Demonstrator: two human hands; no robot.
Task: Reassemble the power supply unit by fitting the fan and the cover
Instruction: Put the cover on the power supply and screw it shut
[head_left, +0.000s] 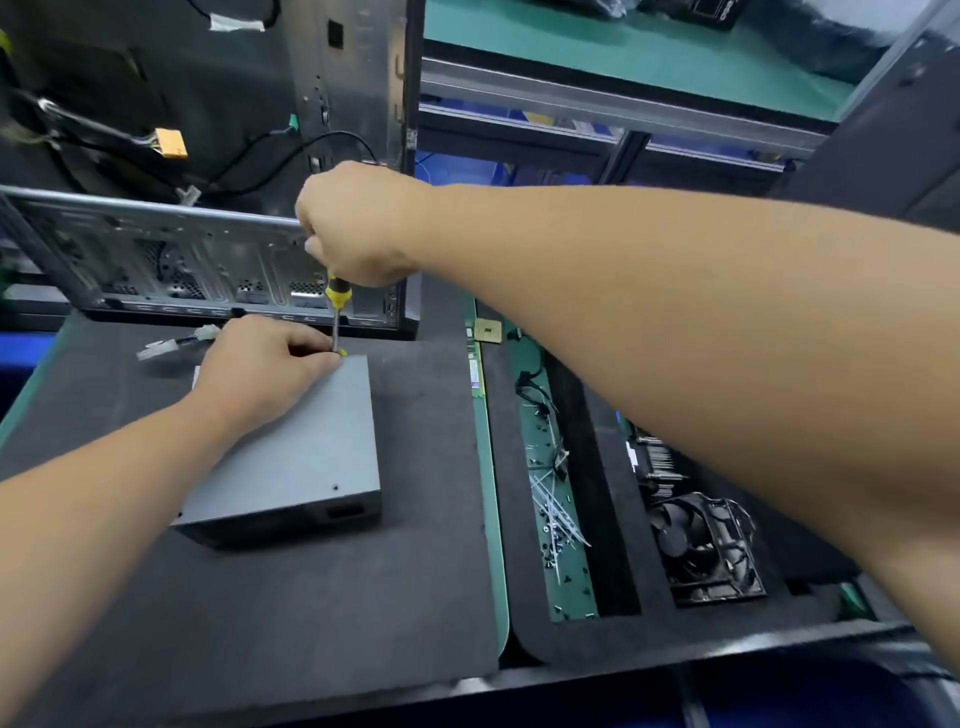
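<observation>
Head view, centre-left of the frame: the power supply unit (291, 452) lies flat on the dark foam mat (311, 597) with its grey cover (306, 436) already on, and my right hand (358, 223) is wrapped around the handle of the yellow-and-black screwdriver (336, 306), shaft upright with its tip at the cover's far edge. My left hand (260, 364) rests on the cover with fingers curled, pinching at the tip where I judge a screw sits, though the screw is hidden. To do this well I should keep the shaft straight, press down, and hold the box firmly so it cannot slide.
</observation>
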